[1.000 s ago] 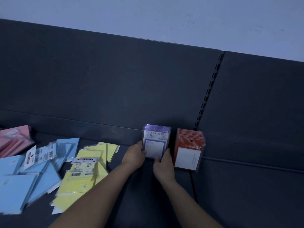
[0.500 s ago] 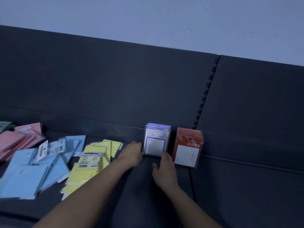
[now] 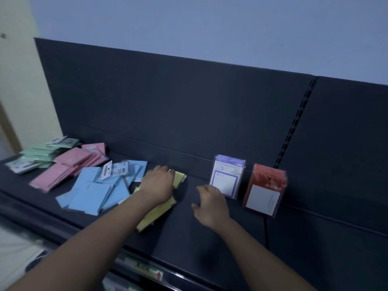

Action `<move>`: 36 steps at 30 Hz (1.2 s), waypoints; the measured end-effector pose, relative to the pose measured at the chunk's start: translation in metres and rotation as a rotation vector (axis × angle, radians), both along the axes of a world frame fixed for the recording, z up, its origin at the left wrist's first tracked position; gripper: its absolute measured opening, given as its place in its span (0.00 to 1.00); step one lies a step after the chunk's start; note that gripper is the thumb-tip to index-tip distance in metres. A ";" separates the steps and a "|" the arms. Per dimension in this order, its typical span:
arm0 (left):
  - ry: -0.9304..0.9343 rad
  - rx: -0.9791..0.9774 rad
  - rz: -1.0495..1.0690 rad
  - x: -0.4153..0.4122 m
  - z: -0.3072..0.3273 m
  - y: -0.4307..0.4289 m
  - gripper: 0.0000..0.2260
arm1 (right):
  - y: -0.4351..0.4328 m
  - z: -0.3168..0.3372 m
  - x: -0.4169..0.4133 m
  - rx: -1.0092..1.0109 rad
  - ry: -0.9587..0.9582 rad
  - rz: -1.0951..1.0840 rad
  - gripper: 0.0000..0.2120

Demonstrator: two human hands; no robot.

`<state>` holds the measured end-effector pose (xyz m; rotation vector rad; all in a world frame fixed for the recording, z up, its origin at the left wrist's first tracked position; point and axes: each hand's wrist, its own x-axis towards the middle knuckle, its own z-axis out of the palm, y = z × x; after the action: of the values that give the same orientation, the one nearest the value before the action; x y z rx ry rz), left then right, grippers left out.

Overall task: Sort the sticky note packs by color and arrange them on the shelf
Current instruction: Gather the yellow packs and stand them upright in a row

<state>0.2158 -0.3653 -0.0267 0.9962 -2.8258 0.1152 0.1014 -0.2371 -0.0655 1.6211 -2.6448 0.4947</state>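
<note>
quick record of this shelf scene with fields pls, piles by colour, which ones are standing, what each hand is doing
standing: purple packs and orange packs, side by side at the back of the shelf
lying loose: yellow packs, blue packs, pink packs, green packs, all left of the standing ones
left hand: on the yellow packs, grip unclear
right hand: empty, fingers relaxed, just left of the purple packs
colours arranged: two of six

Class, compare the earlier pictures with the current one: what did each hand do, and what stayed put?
Both hands left the purple packs. The left hand moved left and now rests on the yellow packs; the right hand drew back and hovers open above the shelf. The purple packs and orange packs stayed upright, side by side.
</note>
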 end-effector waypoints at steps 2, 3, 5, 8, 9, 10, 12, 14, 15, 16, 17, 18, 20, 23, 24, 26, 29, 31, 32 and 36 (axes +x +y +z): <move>0.007 0.011 0.050 0.017 -0.001 -0.006 0.19 | -0.008 0.001 0.009 0.027 -0.007 0.027 0.24; 0.009 0.027 0.078 0.025 -0.002 -0.009 0.20 | -0.012 0.001 0.013 0.040 -0.019 0.040 0.24; -0.009 0.077 0.128 0.038 -0.006 -0.017 0.22 | -0.021 0.001 0.021 0.058 -0.049 0.068 0.23; -0.038 0.200 0.166 0.050 -0.013 -0.026 0.29 | -0.033 -0.001 0.029 0.064 -0.110 0.080 0.20; -0.035 0.248 0.175 0.052 -0.015 -0.028 0.31 | -0.038 -0.002 0.030 0.066 -0.128 0.077 0.19; -0.030 0.297 0.183 0.053 -0.017 -0.030 0.33 | -0.043 -0.003 0.031 0.068 -0.147 0.072 0.17; -0.003 0.400 0.186 0.052 -0.019 -0.037 0.37 | -0.054 -0.007 0.031 0.051 -0.193 0.049 0.12; 0.050 0.525 0.168 0.050 -0.021 -0.046 0.42 | -0.068 -0.009 0.031 0.027 -0.254 -0.011 0.14; 0.068 0.580 0.152 0.049 -0.021 -0.051 0.43 | -0.076 -0.011 0.031 0.012 -0.291 -0.045 0.15; 0.080 0.629 0.133 0.047 -0.021 -0.056 0.44 | -0.085 -0.011 0.032 0.000 -0.326 -0.071 0.16; 0.083 0.680 0.116 0.045 -0.021 -0.062 0.45 | -0.093 -0.011 0.032 -0.008 -0.346 -0.091 0.15; 0.081 0.719 0.102 0.043 -0.020 -0.067 0.46 | -0.100 -0.010 0.032 -0.008 -0.356 -0.105 0.15; 0.061 0.781 0.085 0.039 -0.020 -0.080 0.48 | -0.115 -0.010 0.031 -0.002 -0.366 -0.125 0.16; 0.060 0.856 0.052 0.035 -0.025 -0.096 0.51 | -0.138 -0.014 0.023 0.018 -0.391 -0.164 0.14; 0.071 0.873 0.029 0.034 -0.026 -0.099 0.51 | -0.146 -0.015 0.020 0.036 -0.405 -0.182 0.14; 0.084 0.918 -0.025 0.033 -0.029 -0.102 0.47 | -0.156 -0.015 0.014 0.068 -0.429 -0.214 0.12; 0.115 1.015 -0.133 0.031 -0.033 -0.103 0.26 | -0.160 -0.011 0.009 0.102 -0.446 -0.250 0.07; 0.096 1.077 -0.194 0.030 -0.035 -0.103 0.24 | -0.159 -0.012 0.004 0.184 -0.392 -0.275 0.13; 0.093 1.105 -0.231 0.029 -0.035 -0.104 0.23 | -0.158 -0.011 0.003 0.237 -0.355 -0.295 0.19; 0.040 1.125 -0.329 0.027 -0.029 -0.103 0.21 | -0.148 -0.010 -0.005 0.314 -0.345 -0.390 0.33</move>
<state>0.2427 -0.4685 -0.0559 0.5634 -2.8524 -1.6184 0.0965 -0.3851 -0.0751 1.0938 -3.3331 0.3874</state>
